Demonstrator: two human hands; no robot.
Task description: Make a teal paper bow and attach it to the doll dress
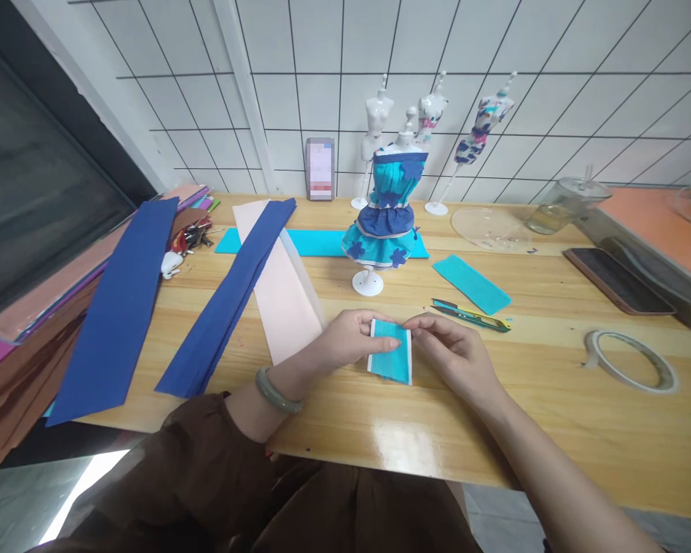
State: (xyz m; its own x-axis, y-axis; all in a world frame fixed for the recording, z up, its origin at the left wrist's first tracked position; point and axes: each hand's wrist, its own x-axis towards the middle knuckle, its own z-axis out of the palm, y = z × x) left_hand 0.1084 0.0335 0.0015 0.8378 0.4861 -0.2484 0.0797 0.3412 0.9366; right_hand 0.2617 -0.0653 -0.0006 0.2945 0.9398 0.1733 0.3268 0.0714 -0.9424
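A small turquoise piece of crepe paper (pixel 388 364) with white strips along its two sides is held just above the wooden table. My left hand (pixel 351 338) grips it from the left, thumb lying across its front and fingers behind. At its upper right corner, the fingertips of my right hand (pixel 456 352) pinch the white strip's end. Straight ahead stands a mini dress form (pixel 367 283) in a turquoise and blue paper dress. A flat turquoise strip (pixel 472 284) and a yellow-and-black utility knife (pixel 477 316) lie beyond my right hand.
Long blue (pixel 230 299) and pale pink (pixel 282 307) paper strips lie at left, with more stacked paper (pixel 28 307) beyond. A tape roll (pixel 633 361), a phone (pixel 619 280) and a lidded glass jar (pixel 553 215) are at right. Several dress forms (pixel 378 115) and an upright phone (pixel 321 169) line the wall.
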